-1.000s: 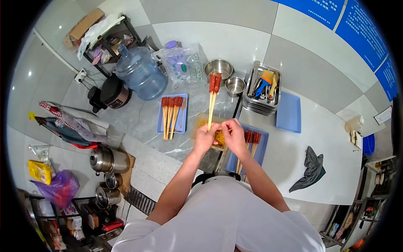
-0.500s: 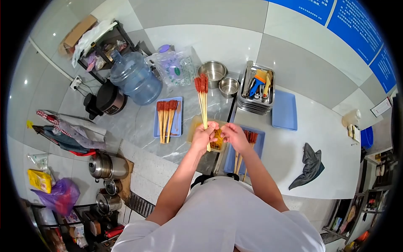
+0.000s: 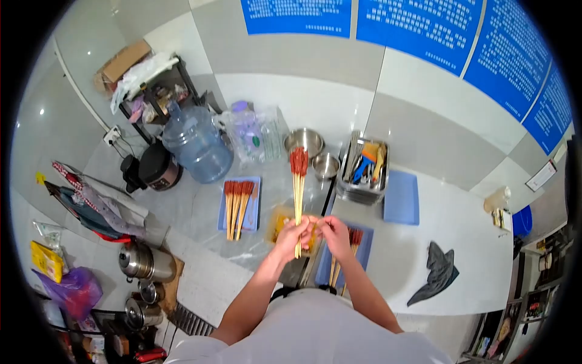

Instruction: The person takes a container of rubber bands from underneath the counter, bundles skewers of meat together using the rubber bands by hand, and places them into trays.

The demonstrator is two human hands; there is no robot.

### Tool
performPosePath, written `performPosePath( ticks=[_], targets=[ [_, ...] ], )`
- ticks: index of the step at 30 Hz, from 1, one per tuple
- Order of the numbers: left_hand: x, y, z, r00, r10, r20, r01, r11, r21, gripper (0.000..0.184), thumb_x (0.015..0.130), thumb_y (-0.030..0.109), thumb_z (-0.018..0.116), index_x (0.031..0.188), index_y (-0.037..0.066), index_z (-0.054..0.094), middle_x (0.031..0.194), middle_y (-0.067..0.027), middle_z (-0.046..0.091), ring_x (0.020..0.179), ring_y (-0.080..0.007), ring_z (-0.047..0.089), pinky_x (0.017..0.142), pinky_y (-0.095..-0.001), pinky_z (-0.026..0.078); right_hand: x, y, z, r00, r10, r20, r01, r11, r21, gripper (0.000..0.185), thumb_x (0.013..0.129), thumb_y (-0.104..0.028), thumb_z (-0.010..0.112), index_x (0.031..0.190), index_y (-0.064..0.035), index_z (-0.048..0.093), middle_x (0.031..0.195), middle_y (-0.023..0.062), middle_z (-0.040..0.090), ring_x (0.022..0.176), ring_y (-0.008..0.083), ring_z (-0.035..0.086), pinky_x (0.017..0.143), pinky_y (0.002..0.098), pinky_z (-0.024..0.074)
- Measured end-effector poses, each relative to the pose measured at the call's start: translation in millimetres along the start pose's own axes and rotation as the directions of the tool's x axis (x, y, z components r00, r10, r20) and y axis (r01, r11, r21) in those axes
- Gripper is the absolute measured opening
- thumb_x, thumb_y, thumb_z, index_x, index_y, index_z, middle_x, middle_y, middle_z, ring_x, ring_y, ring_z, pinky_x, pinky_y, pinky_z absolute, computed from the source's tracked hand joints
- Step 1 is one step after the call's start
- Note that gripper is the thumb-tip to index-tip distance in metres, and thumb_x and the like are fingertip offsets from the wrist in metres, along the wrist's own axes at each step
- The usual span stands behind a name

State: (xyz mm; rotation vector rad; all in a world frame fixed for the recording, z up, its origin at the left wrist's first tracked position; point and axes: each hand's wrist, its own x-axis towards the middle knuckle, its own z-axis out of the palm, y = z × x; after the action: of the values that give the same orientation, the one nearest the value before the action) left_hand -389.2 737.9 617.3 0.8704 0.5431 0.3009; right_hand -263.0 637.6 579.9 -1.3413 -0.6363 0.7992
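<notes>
My left hand (image 3: 291, 238) is closed round the lower sticks of a bundle of meat skewers (image 3: 298, 176), which stands roughly upright with the red meat at the top. Close beside it, my right hand (image 3: 334, 233) has its fingers pinched together; what lies between them is too small to make out. Below both hands is a yellowish container (image 3: 276, 217) with small yellow pieces in it, partly hidden. More skewers (image 3: 237, 206) lie on a blue tray (image 3: 254, 223) to the left. Another blue tray (image 3: 364, 250) with skewers (image 3: 355, 238) is partly covered by my right forearm.
Behind the hands stand steel bowls (image 3: 305, 141) and a stack of metal trays (image 3: 359, 193) holding brushes and tools. A large water bottle (image 3: 197, 145) is at the back left. On the right are a blue tray (image 3: 401, 197) and a dark cloth (image 3: 438, 274).
The camera view has tilted up, so the scene sits lower and more of the blue wall posters shows. My left hand still grips the skewers, and my right hand stays beside it.
</notes>
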Motion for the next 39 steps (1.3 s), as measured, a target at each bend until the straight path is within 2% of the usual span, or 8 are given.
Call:
performPosePath(
  ticks=[9,10,13,15,20,26,29,39],
  targets=[
    [5,1,8,0.997,-0.025,0.076,0.024,1.0,0.018,0.029,0.103,0.028,0.046,0.12,0.009,0.058,0.082,0.0038,0.053,0.056,-0.0037,0.041,0.047,-0.0194,0.037,0,-23,-2,0.993,0.101,0.068,-0.106,0.992,0.068,0.016,0.097,-0.014,0.054,0.101,-0.0028,0.063,0.088,0.0011,0.065,0.079,0.0094,0.059,0.072,0.0251,0.047],
    [5,0,9,0.995,-0.044,0.093,0.046,0.999,-0.013,0.027,0.102,0.028,0.048,0.117,0.009,0.058,0.08,0.0046,0.052,0.056,-0.0033,0.041,0.047,-0.0193,0.038,-1,-21,-4,0.992,0.107,0.059,-0.119,0.957,0.264,0.014,0.094,-0.013,0.053,0.096,-0.0031,0.062,0.085,0.0023,0.063,0.078,0.0128,0.058,0.074,0.0279,0.0467],
    [10,-3,5,0.994,-0.076,0.074,0.084,0.99,-0.111,0.024,0.102,0.029,0.049,0.112,0.009,0.057,0.077,0.0046,0.05,0.054,-0.0027,0.04,0.047,-0.0187,0.036,-4,-18,-11,0.99,0.132,0.04,-0.128,0.769,0.626,0.011,0.088,-0.01,0.051,0.086,-0.0036,0.06,0.079,0.0046,0.059,0.077,0.0198,0.057,0.079,0.0335,0.0459],
    [13,-4,6,0.992,-0.113,0.064,0.121,0.98,-0.155,0.023,0.101,0.03,0.05,0.108,0.009,0.056,0.073,0.0057,0.045,0.052,-0.002,0.038,0.046,-0.0188,0.033,-6,-18,-24,0.955,-0.018,0.295,-0.277,0.285,0.918,0.021,0.09,-0.017,0.047,0.083,-0.0002,0.057,0.072,0.0036,0.051,0.076,0.0176,0.052,0.078,0.0343,0.0422],
    [10,4,22,0.998,-0.028,0.056,0.027,0.999,0.025,0.029,0.103,0.036,0.044,0.106,0.01,0.055,0.068,0.0068,0.041,0.05,-0.0032,0.034,0.043,-0.0205,0.031,-16,-49,-30,0.865,0.063,0.498,-0.458,0.508,0.73,0.038,0.091,-0.015,0.045,0.12,0.004,0.06,0.07,0.0015,0.048,0.079,0.0173,0.051,0.081,0.0361,0.0402],
    [25,20,33,0.957,0.196,-0.213,-0.181,0.98,0.085,0.041,0.103,0.047,0.037,0.095,0.009,0.051,0.071,0.0025,0.047,0.05,-0.0057,0.036,0.041,-0.0244,0.034,-28,-53,-22,0.977,0.135,0.164,-0.207,0.775,0.597,0.042,0.097,-0.01,0.053,0.139,-0.0069,0.049,0.102,0.0071,0.068,0.052,0.0079,0.05,0.039,0.0199,0.0332],
    [27,31,36,0.931,0.265,-0.251,-0.283,0.958,-0.038,0.042,0.103,0.049,0.034,0.087,0.011,0.043,0.071,0.0005,0.045,0.05,-0.0081,0.036,0.04,-0.0251,0.035,-32,-51,0,0.989,0.124,0.083,-0.134,0.982,0.133,0.044,0.095,-0.011,0.059,0.138,-0.0056,0.05,0.108,0.0087,0.068,0.062,0.0088,0.06,0.039,0.0196,0.034],
    [32,44,54,0.855,0.471,-0.217,-0.517,0.81,-0.277,0.033,0.105,0.039,0.037,0.087,0.011,0.041,0.074,-0.0003,0.041,0.064,-0.0122,0.043,0.068,-0.032,0.052,-30,-65,43,0.995,-0.046,-0.088,0.059,0.986,0.158,0.039,0.091,-0.005,0.064,0.129,0.0013,0.057,0.09,0.0072,0.069,0.073,0.0099,0.065,0.065,0.023,0.0541]
  ],
)
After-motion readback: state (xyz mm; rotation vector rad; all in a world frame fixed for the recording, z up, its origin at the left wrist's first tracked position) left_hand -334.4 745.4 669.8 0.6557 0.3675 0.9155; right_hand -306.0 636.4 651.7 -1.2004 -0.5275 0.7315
